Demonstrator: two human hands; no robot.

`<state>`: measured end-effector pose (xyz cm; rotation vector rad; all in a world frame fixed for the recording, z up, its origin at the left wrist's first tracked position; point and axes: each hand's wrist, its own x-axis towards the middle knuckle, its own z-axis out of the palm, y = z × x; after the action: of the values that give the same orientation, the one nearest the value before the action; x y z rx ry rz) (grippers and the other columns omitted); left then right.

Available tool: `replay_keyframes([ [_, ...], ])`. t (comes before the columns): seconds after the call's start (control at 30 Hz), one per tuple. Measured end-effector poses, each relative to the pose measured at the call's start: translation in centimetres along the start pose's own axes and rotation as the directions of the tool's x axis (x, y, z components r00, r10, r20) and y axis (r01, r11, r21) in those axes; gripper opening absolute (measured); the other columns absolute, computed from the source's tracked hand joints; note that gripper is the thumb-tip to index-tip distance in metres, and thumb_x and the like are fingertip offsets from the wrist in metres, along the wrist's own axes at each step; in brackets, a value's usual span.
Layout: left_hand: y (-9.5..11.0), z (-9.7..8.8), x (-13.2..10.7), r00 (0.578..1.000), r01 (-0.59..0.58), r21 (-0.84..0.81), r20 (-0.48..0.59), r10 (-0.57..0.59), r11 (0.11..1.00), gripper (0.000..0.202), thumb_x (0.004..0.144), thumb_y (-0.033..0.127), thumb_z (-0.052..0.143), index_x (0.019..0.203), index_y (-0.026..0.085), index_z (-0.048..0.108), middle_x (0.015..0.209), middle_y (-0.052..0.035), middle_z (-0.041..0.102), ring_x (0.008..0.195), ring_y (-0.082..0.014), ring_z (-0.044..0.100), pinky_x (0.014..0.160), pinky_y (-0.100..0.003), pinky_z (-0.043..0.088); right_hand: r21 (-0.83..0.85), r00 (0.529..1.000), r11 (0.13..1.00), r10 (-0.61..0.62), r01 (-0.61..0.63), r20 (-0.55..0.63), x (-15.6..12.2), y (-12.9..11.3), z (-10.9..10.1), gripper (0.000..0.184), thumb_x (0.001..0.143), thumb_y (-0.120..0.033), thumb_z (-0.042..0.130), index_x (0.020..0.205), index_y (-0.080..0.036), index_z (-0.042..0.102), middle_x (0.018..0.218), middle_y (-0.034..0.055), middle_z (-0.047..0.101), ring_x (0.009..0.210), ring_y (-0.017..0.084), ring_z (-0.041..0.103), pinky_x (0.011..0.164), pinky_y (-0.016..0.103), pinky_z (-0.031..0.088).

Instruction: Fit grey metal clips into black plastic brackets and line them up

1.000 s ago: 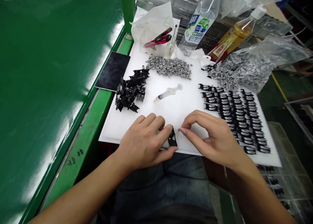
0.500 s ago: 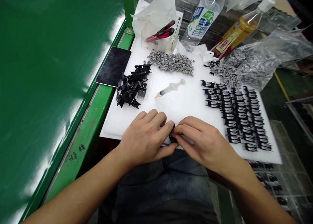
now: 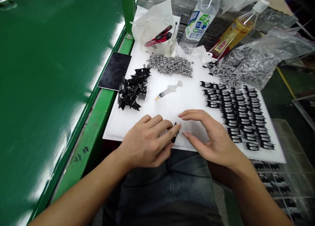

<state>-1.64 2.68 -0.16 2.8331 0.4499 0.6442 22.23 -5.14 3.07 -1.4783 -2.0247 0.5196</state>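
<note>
My left hand pinches a small black plastic part between thumb and forefinger at the near edge of a white foam board. Just to its right my right hand hovers with fingers spread, holding nothing. A syringe with an orange tip lies on the board beyond both hands. A heap of loose black parts sits to the left, a pile of small grey metal pieces at the back, and rows of finished black parts fill the right side.
A dark phone lies on the green frame at the left. At the back stand a clear box with red-handled tools, a water bottle, an amber bottle and a plastic bag of grey pieces. My lap is below the board.
My right hand, which was pressed onto the black part half a second ago, has let go and opened. The left hand keeps holding the part.
</note>
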Motion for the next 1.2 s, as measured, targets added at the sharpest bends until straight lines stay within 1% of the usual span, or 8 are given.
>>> replay_keyframes([
  [0.07,-0.1,0.1,0.0,0.999,0.007,-0.019,-0.042,-0.007,1.0,0.044,0.1,0.022,0.054,0.143,0.009,0.057,0.118,-0.01,0.072,0.095,-0.0245,0.059,0.074,-0.042,0.042,0.002,0.996,0.999,-0.051,0.051,0.07,0.0,0.6,0.3,0.044,0.099,-0.015,0.066,0.14,-0.026,0.056,0.136,0.0104,0.068,0.132,0.029,0.061,0.115,0.049,0.049],
  [0.2,-0.3,0.5,-0.1,0.989,0.007,-0.06,-0.148,-0.016,0.998,0.028,0.096,0.019,0.061,0.122,0.012,0.068,0.111,-0.0097,0.073,0.093,-0.0233,0.06,0.074,-0.04,0.046,-0.053,0.991,0.99,-0.132,0.133,0.027,-0.1,1.4,0.8,0.038,0.099,-0.014,0.068,0.136,-0.022,0.061,0.121,0.0098,0.074,0.118,0.026,0.067,0.104,0.044,0.056],
  [0.3,-0.4,0.9,-0.2,0.981,-0.012,-0.033,-0.196,0.005,0.999,0.018,0.096,0.021,0.068,0.112,0.014,0.071,0.111,-0.0091,0.074,0.094,-0.0235,0.061,0.076,-0.039,0.049,-0.097,0.979,0.975,-0.199,0.202,0.035,-0.3,1.7,0.8,0.039,0.1,-0.01,0.067,0.137,-0.02,0.064,0.122,0.0106,0.074,0.119,0.025,0.066,0.105,0.043,0.057],
  [0.53,-0.4,1.0,0.0,0.982,0.013,-0.013,-0.191,-0.015,1.0,0.02,0.097,0.018,0.069,0.117,0.015,0.072,0.109,-0.008,0.075,0.093,-0.0223,0.062,0.075,-0.038,0.05,-0.236,0.962,0.933,-0.253,0.271,0.105,-0.3,1.6,0.4,0.038,0.1,-0.007,0.064,0.137,-0.016,0.068,0.126,0.0126,0.074,0.121,0.027,0.065,0.105,0.044,0.058],
  [0.8,-0.4,1.0,0.1,0.983,0.0,0.009,-0.186,0.001,1.0,0.018,0.097,0.018,0.069,0.115,0.014,0.073,0.109,-0.0082,0.075,0.092,-0.0227,0.061,0.074,-0.039,0.05,-0.274,0.956,0.916,-0.271,0.293,0.115,-0.1,1.3,0.4,0.037,0.1,-0.005,0.062,0.135,-0.014,0.068,0.123,0.0141,0.075,0.117,0.028,0.066,0.101,0.046,0.061],
  [0.9,-0.3,1.0,0.2,0.982,-0.009,0.036,-0.187,0.015,0.999,0.017,0.097,0.018,0.069,0.114,0.014,0.072,0.108,-0.0081,0.075,0.091,-0.0228,0.061,0.072,-0.039,0.049,-0.246,0.958,0.927,-0.27,0.285,0.093,-0.5,1.6,0.8,0.041,0.099,-0.004,0.064,0.138,-0.015,0.067,0.124,0.0141,0.075,0.12,0.028,0.065,0.105,0.047,0.06],
  [1.07,-0.3,1.1,0.1,0.977,-0.01,0.047,-0.211,0.019,0.999,0.021,0.096,0.018,0.071,0.117,0.015,0.071,0.107,-0.0076,0.076,0.091,-0.0231,0.061,0.071,-0.039,0.048,-0.162,0.957,0.949,-0.285,0.272,-0.06,-1.6,2.1,1.4,0.051,0.094,0.002,0.069,0.142,-0.016,0.064,0.134,0.0175,0.069,0.124,0.026,0.066,0.104,0.044,0.06],
  [1.2,-0.2,1.0,0.1,0.97,-0.047,0.064,-0.234,0.061,0.997,0.019,0.095,0.018,0.072,0.115,0.016,0.072,0.102,-0.0081,0.076,0.087,-0.0229,0.061,0.068,-0.037,0.046,-0.193,0.941,0.927,-0.335,0.321,-0.044,-1.8,2.2,1.5,0.048,0.093,0.004,0.067,0.137,-0.016,0.068,0.128,0.0185,0.07,0.121,0.027,0.067,0.099,0.046,0.061],
])
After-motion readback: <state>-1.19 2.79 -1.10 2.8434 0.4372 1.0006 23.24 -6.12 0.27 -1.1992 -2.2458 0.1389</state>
